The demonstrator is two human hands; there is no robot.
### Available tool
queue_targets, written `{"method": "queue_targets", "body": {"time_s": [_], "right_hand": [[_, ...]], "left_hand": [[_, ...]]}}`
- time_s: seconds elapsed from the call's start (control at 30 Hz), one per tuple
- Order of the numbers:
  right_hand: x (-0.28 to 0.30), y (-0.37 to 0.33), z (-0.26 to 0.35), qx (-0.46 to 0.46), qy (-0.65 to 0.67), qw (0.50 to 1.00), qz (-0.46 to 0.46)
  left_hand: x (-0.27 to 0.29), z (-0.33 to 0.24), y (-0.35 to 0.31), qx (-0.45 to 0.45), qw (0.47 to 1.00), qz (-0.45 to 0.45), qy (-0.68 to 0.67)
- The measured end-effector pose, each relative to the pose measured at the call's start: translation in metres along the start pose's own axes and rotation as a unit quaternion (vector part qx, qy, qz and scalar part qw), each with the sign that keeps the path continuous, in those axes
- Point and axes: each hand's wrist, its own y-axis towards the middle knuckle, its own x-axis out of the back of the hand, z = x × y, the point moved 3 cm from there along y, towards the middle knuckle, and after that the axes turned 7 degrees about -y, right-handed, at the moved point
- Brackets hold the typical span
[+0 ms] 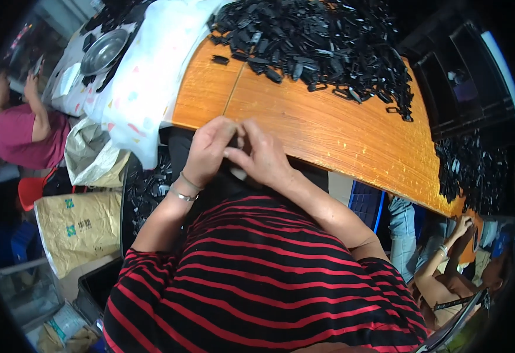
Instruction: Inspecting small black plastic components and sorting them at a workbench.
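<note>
My left hand (206, 152) and my right hand (266, 156) meet just in front of the near edge of a wooden table (334, 132). Both have their fingers curled in and pressed close together. Whatever is between them is hidden by the fingers and too small to make out. Beyond them, a large heap of small black plastic parts (310, 44) covers the far side of the tabletop. One loose black part (220, 59) lies apart from the heap, at its left.
Left of the table are a patterned white cover (151, 70), a metal bowl (105, 52), a bin of black parts (147, 197) and a paper sack (81, 229). A black crate (460, 82) stands at right. Co-workers sit at left (25, 132) and right (445, 276).
</note>
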Motion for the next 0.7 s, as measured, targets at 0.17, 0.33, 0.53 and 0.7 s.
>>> {"method": "queue_targets", "body": {"time_s": [0.17,0.33,0.53,0.7], "right_hand": [[0.013,0.004,-0.018,-0.003,0.227,0.974,0.001],[0.022,0.003,-0.020,0.132,0.258,0.956,-0.050],[0.023,-0.012,-0.007,0.185,0.179,0.963,-0.084],[0.018,-0.016,0.004,0.142,0.169,0.972,-0.078]], "left_hand": [[-0.033,-0.039,0.006,-0.182,0.946,0.021,0.266],[-0.046,-0.046,0.009,-0.302,0.907,0.047,0.289],[-0.060,-0.062,-0.005,-0.326,0.872,0.037,0.364],[-0.049,-0.059,-0.014,-0.303,0.877,0.009,0.374]]}}
